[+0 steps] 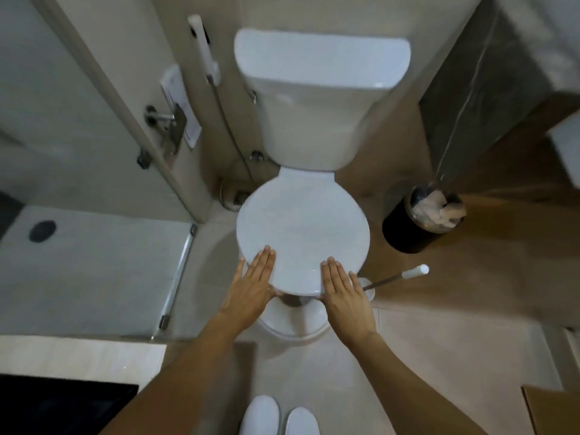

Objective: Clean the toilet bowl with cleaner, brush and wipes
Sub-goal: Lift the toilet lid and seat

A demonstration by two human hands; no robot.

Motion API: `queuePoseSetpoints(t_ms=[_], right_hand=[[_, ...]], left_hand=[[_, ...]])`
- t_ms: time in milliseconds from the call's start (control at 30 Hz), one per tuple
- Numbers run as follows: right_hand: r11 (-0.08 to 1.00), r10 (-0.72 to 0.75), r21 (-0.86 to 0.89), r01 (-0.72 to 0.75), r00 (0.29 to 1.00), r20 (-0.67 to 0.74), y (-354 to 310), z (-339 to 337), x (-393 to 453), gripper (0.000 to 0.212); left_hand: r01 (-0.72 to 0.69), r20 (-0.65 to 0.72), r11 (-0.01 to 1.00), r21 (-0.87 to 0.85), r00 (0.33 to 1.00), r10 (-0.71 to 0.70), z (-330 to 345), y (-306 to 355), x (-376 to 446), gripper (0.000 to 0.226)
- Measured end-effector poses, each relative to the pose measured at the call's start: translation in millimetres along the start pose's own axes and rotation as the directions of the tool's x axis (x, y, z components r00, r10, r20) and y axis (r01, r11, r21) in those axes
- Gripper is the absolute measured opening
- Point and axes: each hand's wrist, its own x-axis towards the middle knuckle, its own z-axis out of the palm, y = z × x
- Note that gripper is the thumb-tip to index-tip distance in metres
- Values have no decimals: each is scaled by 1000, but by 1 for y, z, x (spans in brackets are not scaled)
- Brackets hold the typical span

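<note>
Pinching the lid (pixel 301 227) at its front edge, left hand (pixel 251 287) and right hand (pixel 345 299) lay fingers (pixel 266 262) flat on top, thumbs beneath; likely light, stiff, slick plastic (hinged behind) over the bowl (pixel 292 326).

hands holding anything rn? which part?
Both the left hand and the right hand hold the toilet lid by its front edge, fingers flat on top, thumbs apparently tucked underneath.

- Black waste bin (pixel 408 229), crumpled paper inside: right of the right hand (pixel 346 296), farther off.
- Sprayer with hose (pixel 204 48): well beyond the left hand (pixel 251 287).
- White slippers (pixel 260 416): nearer than both hands.
</note>
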Motion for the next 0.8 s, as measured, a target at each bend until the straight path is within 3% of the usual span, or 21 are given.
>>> queuePoseSetpoints(t_ms=[133, 400, 800], right_hand=[[1000, -3, 31, 5, 999, -48, 14, -62, 36, 71], [981, 49, 192, -30, 994, -94, 37, -152, 115, 52], [898, 244, 400, -185, 965, -101, 77, -208, 267, 54]], left_hand=[[35, -8, 994, -106, 999, -36, -69, 3, 20, 67], [108, -77, 991, -80, 990, -115, -165, -3, 82, 62], [30, -192, 974, -225, 979, -75, -245, -37, 221, 60]])
